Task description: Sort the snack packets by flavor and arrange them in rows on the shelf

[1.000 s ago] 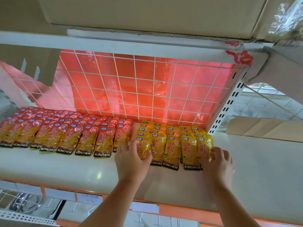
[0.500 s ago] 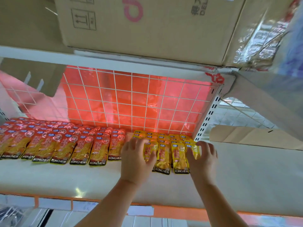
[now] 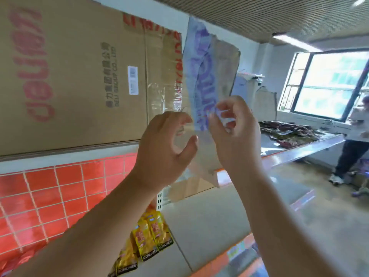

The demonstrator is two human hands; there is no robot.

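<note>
Fingers of the right hand are pinched together with the thumb on the lower edge of a clear plastic bag with purple print, held up in front of a big cardboard box; the left hand is just beside it, fingers curled toward the thumb around the see-through bottom of the bag. Honestly can't tell if it's really gripping the plastic or just cupped against it. The yellow snack packets are way down below both forearms, lying in overlapping rows on the white shelf, with bare shelf to their right; behind them is a red panel with a white wire grid over it; the box stands above that panel. Off to the right, well apart, another person stands by a counter with a pile of dark packets on it; bright window behind.
</note>
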